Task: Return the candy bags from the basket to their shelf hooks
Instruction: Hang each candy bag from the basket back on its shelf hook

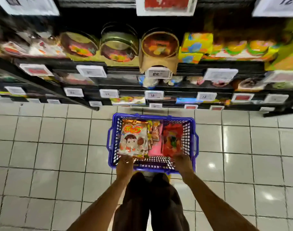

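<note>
A blue plastic basket [152, 169] stands on the tiled floor in front of my feet. Inside it lie a white and orange candy bag with a cartoon face [134, 139] on the left, a red candy bag [173, 140] on the right, a pink pack [155, 150] and small packs [155, 130] between them. My left hand [125, 164] reaches into the basket and grips the near edge of the white and orange bag. My right hand [182, 162] grips the near edge of the red bag. The fingertips are hidden behind the knuckles.
Black shelves [59, 90] rise right behind the basket, with round tins [119, 45], yellow boxes [197, 45] and white price tags [159, 73]. Glossy grey floor tiles [42, 147] spread to both sides. My legs [150, 197] stand just behind the basket.
</note>
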Available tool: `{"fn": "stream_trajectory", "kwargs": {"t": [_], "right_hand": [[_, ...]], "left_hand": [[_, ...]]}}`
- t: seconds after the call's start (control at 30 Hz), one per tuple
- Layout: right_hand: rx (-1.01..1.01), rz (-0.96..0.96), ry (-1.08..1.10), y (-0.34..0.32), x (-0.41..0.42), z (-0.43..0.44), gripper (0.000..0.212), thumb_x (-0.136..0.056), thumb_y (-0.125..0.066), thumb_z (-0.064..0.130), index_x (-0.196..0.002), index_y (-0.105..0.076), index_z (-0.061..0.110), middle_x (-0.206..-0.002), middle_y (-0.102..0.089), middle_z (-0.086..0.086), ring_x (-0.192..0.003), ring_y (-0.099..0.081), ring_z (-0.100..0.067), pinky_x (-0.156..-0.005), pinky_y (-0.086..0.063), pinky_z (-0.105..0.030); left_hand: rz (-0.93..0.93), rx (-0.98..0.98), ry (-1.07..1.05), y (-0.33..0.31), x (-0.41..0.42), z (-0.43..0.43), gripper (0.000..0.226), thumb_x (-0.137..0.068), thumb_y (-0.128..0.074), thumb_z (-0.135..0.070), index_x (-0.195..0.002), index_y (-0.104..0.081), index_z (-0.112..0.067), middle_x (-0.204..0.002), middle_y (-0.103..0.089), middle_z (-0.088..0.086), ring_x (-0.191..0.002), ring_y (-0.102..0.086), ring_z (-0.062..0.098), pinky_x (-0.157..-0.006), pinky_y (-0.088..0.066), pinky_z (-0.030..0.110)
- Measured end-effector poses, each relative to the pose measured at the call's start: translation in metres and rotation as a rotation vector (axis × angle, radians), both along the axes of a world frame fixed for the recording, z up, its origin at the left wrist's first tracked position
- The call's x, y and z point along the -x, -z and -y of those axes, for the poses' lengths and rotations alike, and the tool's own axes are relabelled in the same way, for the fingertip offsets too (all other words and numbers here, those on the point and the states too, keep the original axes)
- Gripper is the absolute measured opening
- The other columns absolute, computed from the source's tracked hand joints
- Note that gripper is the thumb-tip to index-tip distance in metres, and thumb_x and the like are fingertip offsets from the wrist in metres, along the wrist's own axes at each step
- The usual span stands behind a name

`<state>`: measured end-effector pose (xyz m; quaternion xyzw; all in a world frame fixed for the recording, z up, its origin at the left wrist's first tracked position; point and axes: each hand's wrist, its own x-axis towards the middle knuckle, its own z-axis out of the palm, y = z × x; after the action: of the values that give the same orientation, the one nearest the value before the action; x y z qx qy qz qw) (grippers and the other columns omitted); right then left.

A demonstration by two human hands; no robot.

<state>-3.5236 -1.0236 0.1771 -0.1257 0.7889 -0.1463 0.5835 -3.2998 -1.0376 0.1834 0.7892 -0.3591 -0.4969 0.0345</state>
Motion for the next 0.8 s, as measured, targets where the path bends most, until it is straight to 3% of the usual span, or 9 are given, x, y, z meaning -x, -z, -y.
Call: {"fn": "stream_trajectory", "kwargs": {"t": [0.07,0.13,0.23,0.3,0.37,0.47,0.57,0.7,0.8], "right_hand": [[-0.019,-0.007,-0.054,0.035,-0.007,0.001,0.024,-0.091,-0.058,0.009,-0.112,-0.066,-0.001,-0.11,-0.068,-0.02,-0.072,-0.058,-0.015,-0.067,-0.051,-0.024],[-0.039,0.025,-0.101,0.076,-0.018,0.005,0.025,-0.091,-0.06,0.013,-0.113,-0.066,0.001,-0.113,-0.067,-0.019,-0.074,-0.059,-0.014,-0.063,-0.052,-0.021],[-0.039,0.071,-0.181,0.131,-0.044,0.021,0.026,-0.092,-0.059,0.012,-0.116,-0.065,0.004,-0.121,-0.065,-0.019,-0.098,-0.066,-0.027,-0.078,-0.056,-0.026],[-0.011,0.061,-0.276,0.165,-0.07,0.035,0.027,-0.094,-0.058,0.016,-0.119,-0.066,0.009,-0.122,-0.066,-0.013,-0.11,-0.063,-0.03,-0.074,-0.052,-0.018],[0.013,0.012,-0.37,0.196,-0.096,0.048,0.029,-0.093,-0.058,0.021,-0.119,-0.066,0.011,-0.123,-0.065,-0.009,-0.111,-0.062,-0.029,-0.076,-0.048,-0.022],[0.003,-0.022,-0.355,0.228,-0.126,0.058,0.043,-0.085,-0.068,0.031,-0.118,-0.061,0.004,-0.12,-0.065,-0.012,-0.111,-0.061,-0.029,-0.081,-0.043,-0.029],[0.002,-0.081,-0.247,0.238,-0.144,0.064,0.053,-0.084,-0.07,0.039,-0.12,-0.055,0.003,-0.117,-0.064,-0.015,-0.109,-0.061,-0.031,-0.078,-0.042,-0.028],[0.044,-0.094,-0.268,0.211,-0.132,0.07,0.043,-0.094,-0.055,0.045,-0.098,-0.067,0.004,-0.096,-0.068,-0.019,-0.091,-0.065,-0.033,-0.067,-0.041,-0.029],[0.09,-0.001,-0.151,0.166,-0.11,0.059,0.026,-0.095,-0.06,0.031,-0.09,-0.066,0.006,-0.083,-0.062,-0.012,-0.076,-0.057,-0.021,-0.063,-0.043,-0.025]], "left_hand": [[0.012,-0.031,-0.045,0.029,-0.007,0.003,0.027,-0.099,-0.048,-0.013,-0.118,-0.062,0.0,-0.119,-0.065,0.02,-0.111,-0.061,0.033,-0.087,-0.047,0.033],[0.064,-0.045,-0.049,0.063,-0.011,0.006,0.025,-0.097,-0.049,-0.012,-0.115,-0.062,0.0,-0.116,-0.066,0.019,-0.106,-0.063,0.033,-0.083,-0.047,0.033],[0.068,-0.003,-0.049,0.113,-0.019,0.011,0.017,-0.089,-0.056,-0.001,-0.103,-0.066,0.0,-0.107,-0.069,0.02,-0.103,-0.064,0.036,-0.083,-0.046,0.034],[0.053,0.037,-0.027,0.15,-0.029,0.016,0.017,-0.085,-0.056,0.005,-0.098,-0.067,0.005,-0.105,-0.069,0.025,-0.102,-0.064,0.038,-0.087,-0.048,0.035],[0.045,0.115,-0.032,0.181,-0.037,0.024,0.02,-0.08,-0.059,0.0,-0.097,-0.065,0.007,-0.101,-0.068,0.029,-0.098,-0.065,0.042,-0.088,-0.051,0.047],[0.136,0.216,-0.026,0.212,-0.04,0.035,0.04,-0.074,-0.064,-0.018,-0.113,-0.063,-0.01,-0.111,-0.067,0.014,-0.105,-0.063,0.034,-0.094,-0.05,0.043],[0.275,0.238,0.063,0.228,-0.039,0.034,0.062,-0.082,-0.063,-0.026,-0.138,-0.045,-0.004,-0.132,-0.056,0.018,-0.12,-0.052,0.037,-0.104,-0.04,0.042],[0.113,0.15,-0.008,0.211,-0.028,0.031,0.04,-0.096,-0.053,-0.024,-0.13,-0.052,-0.002,-0.121,-0.064,0.024,-0.11,-0.061,0.042,-0.091,-0.049,0.045],[0.051,0.151,0.046,0.174,-0.025,0.026,0.035,-0.1,-0.051,-0.027,-0.124,-0.059,-0.003,-0.11,-0.069,0.024,-0.103,-0.063,0.042,-0.088,-0.05,0.046]]}}
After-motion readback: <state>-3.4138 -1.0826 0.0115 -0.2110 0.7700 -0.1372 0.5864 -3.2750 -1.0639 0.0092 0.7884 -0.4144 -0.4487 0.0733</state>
